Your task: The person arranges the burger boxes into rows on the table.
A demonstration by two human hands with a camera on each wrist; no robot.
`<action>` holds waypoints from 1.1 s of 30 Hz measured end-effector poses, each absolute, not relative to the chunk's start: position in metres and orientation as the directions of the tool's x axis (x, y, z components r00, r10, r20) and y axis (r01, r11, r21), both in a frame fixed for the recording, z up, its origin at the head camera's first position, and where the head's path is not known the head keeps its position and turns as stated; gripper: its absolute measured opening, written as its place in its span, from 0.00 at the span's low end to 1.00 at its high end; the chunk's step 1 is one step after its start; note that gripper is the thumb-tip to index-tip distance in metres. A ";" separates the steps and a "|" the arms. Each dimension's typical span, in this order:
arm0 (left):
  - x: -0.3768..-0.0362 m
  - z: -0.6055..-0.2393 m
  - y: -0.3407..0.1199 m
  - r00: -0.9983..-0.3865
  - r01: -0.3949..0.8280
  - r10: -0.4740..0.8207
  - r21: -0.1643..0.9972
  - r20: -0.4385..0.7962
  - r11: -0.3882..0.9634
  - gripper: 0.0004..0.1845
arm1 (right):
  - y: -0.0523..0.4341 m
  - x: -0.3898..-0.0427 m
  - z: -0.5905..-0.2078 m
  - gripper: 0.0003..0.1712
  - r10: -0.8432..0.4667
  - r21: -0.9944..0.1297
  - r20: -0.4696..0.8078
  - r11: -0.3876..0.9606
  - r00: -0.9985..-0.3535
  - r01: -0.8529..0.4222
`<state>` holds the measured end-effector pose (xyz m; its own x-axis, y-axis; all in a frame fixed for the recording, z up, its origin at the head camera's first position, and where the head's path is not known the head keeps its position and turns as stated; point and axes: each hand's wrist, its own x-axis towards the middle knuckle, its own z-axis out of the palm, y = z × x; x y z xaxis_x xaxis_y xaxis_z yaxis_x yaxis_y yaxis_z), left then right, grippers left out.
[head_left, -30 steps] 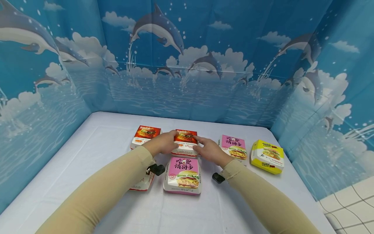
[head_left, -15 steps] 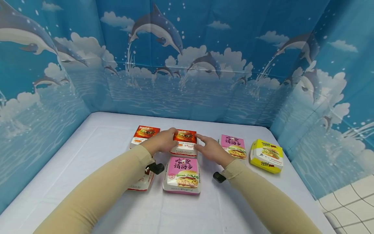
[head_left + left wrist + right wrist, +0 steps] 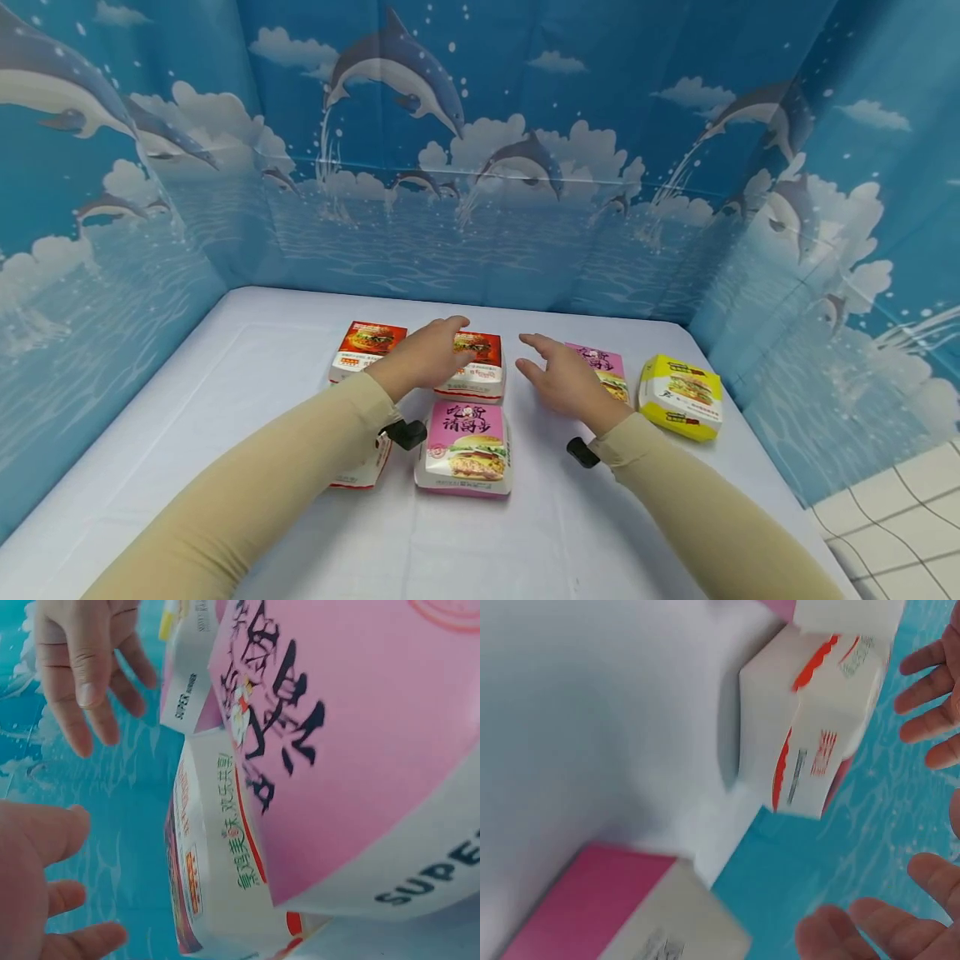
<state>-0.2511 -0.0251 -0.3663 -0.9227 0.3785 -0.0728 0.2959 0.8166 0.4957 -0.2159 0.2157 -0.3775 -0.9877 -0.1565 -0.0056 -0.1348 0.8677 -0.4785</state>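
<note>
In the head view my left hand (image 3: 426, 357) hovers over the left part of a red-and-white burger box (image 3: 480, 375), fingers spread and holding nothing. A gap separates that box from my right hand (image 3: 562, 383), whose loose, empty fingers partly cover a pink burger box (image 3: 609, 367) behind it. Directly in front of the red box sits another pink burger box (image 3: 467, 450). The left wrist view has this near pink box (image 3: 360, 750) large, with the red box (image 3: 217, 862) behind it. In the right wrist view, the red box (image 3: 810, 735) stands apart from both hands.
A second red burger box (image 3: 366, 346) stands at the back left. Beneath my left forearm, another red-edged box (image 3: 366, 471) is mostly hidden. A yellow burger box (image 3: 681, 398) lies at the right on the white tablecloth (image 3: 180, 400). A blue dolphin curtain (image 3: 465, 250) encloses the back and sides.
Both hands have come off the middle red box. My right hand has moved right, towards the far pink box; the left has lifted slightly with its fingers straightening. The boxes stay in place.
</note>
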 end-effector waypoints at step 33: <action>-0.234 -0.368 0.108 -0.813 0.510 0.570 0.331 -0.115 0.794 0.45 | 0.318 -0.190 -0.389 0.45 0.000 -0.345 -0.093 0.938 -0.996 0.032</action>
<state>-0.2343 0.1078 -0.3683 -0.8133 0.5704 -0.1145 0.5101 0.7938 0.3313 -0.1895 0.3182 -0.3888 -0.9957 -0.0004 -0.0930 0.0318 0.9382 -0.3446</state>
